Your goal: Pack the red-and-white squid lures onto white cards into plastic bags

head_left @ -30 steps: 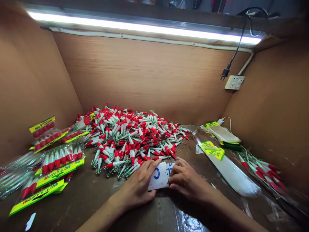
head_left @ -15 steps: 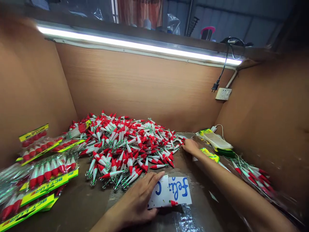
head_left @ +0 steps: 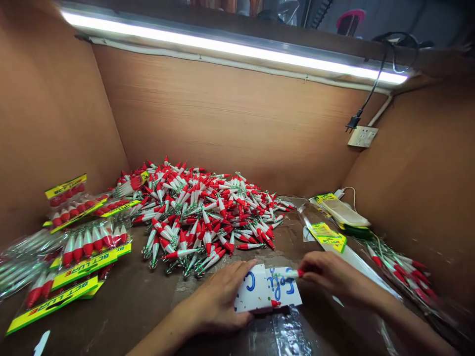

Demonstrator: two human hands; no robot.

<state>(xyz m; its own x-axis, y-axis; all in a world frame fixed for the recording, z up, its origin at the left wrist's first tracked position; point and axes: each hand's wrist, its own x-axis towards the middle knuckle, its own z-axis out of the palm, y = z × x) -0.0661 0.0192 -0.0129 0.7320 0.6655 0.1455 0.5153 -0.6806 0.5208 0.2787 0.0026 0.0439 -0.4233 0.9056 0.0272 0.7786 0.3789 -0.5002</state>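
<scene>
My left hand (head_left: 222, 296) grips the left end of a folded white card box (head_left: 256, 291) with blue lettering, low in the middle of the head view. Pinched by its red end in my right hand (head_left: 326, 274) is a red-and-white fishing lure (head_left: 295, 274). Its green hooked end lies over the lettering; whether it touches the card I cannot tell. Behind both hands spreads a big heap of loose red-and-white fishing lures (head_left: 208, 212). A red lure tip (head_left: 275, 303) shows at the card's lower edge.
Bagged lures with yellow BCT LURE headers (head_left: 87, 264) lie at the left. To the right are yellow header cards (head_left: 328, 236), a stack of clear bags (head_left: 345, 210) and more lures (head_left: 404, 272). A black plug (head_left: 354, 121) hangs near the wall socket (head_left: 362, 136).
My right hand has come back from the heap's right edge to the card, bringing a lure. My left hand still holds the card. The view has tilted slightly down.
</scene>
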